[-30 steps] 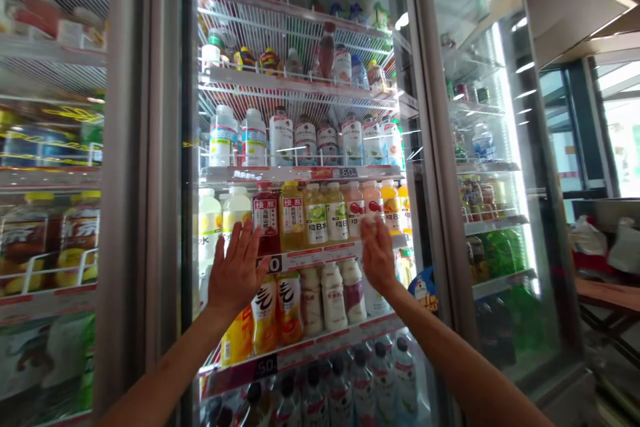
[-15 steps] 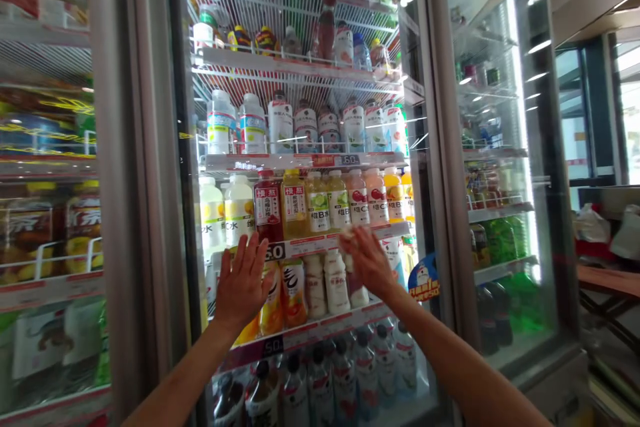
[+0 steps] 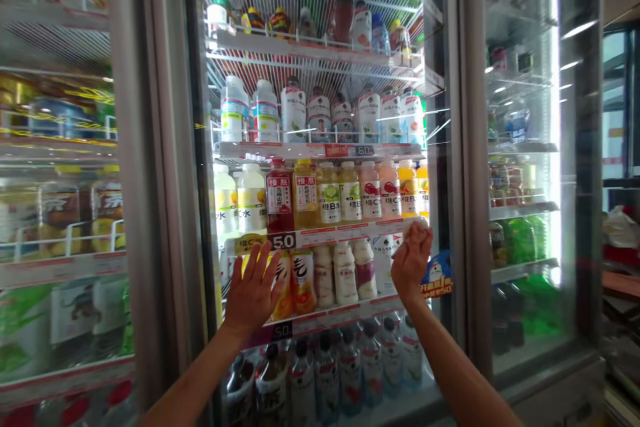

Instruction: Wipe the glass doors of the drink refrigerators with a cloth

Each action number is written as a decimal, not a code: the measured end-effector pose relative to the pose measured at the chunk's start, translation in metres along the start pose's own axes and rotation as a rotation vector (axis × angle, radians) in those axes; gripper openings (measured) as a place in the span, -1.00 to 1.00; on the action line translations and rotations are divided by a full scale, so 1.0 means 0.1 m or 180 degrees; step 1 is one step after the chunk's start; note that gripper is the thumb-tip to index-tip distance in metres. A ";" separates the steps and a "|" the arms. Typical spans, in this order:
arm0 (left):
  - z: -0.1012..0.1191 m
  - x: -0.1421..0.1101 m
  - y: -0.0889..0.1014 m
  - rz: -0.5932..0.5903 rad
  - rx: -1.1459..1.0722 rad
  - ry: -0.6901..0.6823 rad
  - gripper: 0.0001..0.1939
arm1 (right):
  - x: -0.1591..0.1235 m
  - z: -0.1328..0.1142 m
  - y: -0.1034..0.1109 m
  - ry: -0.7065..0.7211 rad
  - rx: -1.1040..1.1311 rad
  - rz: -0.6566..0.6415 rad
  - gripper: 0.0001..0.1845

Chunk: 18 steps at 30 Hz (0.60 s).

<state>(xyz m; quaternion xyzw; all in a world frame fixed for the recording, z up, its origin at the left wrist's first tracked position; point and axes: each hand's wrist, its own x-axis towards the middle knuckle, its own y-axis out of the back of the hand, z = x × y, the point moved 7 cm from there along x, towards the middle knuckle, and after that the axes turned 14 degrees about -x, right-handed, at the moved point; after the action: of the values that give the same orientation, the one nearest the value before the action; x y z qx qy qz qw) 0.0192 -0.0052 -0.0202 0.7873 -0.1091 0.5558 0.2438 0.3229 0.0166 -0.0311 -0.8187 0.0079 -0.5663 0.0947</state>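
A closed glass door [image 3: 320, 317] of a drinks fridge stands before me, with rows of bottles behind it. My left hand [image 3: 251, 290] lies open on or just at the glass, fingers spread, in front of orange-labelled bottles [image 3: 303, 283] on a lower shelf. Farther right, my right hand [image 3: 411, 267] is closed on a crumpled white cloth or tissue [image 3: 416, 225], up against the glass near the door's right side. Most of that wad is hidden by the fingers. A round blue sticker [image 3: 438, 275] sits just right of this hand.
Metal door frames [image 3: 473, 167] run up both sides. Another fridge door [image 3: 537, 267] is on the right, and further shelves of bottles [image 3: 60, 207] show through glass on the left. At the far right, a white bag [image 3: 620, 223] rests near a brown surface.
My right hand has moved right across the glass with the white wad, from near the white bottles to the sticker. The left hand stays spread in about the same place; the view has shifted slightly.
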 end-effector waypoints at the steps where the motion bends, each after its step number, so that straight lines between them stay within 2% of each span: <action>1: 0.00 -0.01 0.00 -0.0003 -0.0035 0.0049 -0.24 | -0.02 -0.09 -0.01 0.0026 0.0038 -0.0067 -0.40; 2: 0.00 -0.03 -0.01 0.0001 -0.0067 0.0096 -0.24 | -0.08 -0.26 -0.03 0.0280 0.0126 -0.0224 -0.39; 4: -0.01 -0.08 -0.02 0.0001 -0.0109 0.0174 -0.25 | -0.29 -0.68 -0.04 0.1188 0.0370 -0.0624 -0.37; 6: 0.00 -0.16 -0.04 -0.0020 -0.0102 0.0195 -0.25 | -0.50 -0.92 0.01 0.1931 0.0525 -0.0882 -0.36; 7: 0.01 -0.22 -0.04 -0.0036 -0.0083 0.0171 -0.26 | -0.53 -0.91 0.03 0.2018 0.0533 -0.0889 -0.35; 8: 0.02 -0.28 -0.05 -0.0069 -0.0065 0.0147 -0.26 | -0.50 -0.82 0.05 0.1849 0.0490 -0.0791 -0.35; 11: 0.04 -0.44 -0.08 -0.0147 -0.0039 0.0182 -0.27 | -0.36 -0.33 0.08 0.0599 0.0194 -0.0316 -0.35; 12: 0.05 -0.48 -0.09 -0.0150 -0.0035 0.0227 -0.27 | -0.38 -0.26 0.08 0.0344 0.0141 -0.0262 -0.35; 13: 0.06 -0.51 -0.09 -0.0141 -0.0027 0.0271 -0.27 | -0.43 -0.27 0.07 0.0328 0.0146 -0.0315 -0.34; 14: 0.07 -0.53 -0.08 -0.0131 -0.0022 0.0304 -0.27 | -0.52 -0.37 0.05 0.0565 0.0214 -0.0474 -0.34; 17: 0.09 -0.58 -0.06 -0.0202 -0.0068 0.0349 -0.27 | -0.83 -0.84 0.05 0.1921 0.0545 -0.1055 -0.31; 18: 0.09 -0.61 -0.05 -0.0248 -0.0099 0.0342 -0.27 | -0.86 -0.91 0.05 0.2135 0.0573 -0.1110 -0.31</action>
<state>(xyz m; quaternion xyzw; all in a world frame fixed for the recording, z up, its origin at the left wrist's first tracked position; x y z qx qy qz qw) 0.0073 -0.0115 -0.0806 0.7560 -0.0737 0.5856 0.2830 0.2086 0.0085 -0.0803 -0.5656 -0.1506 -0.8086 0.0606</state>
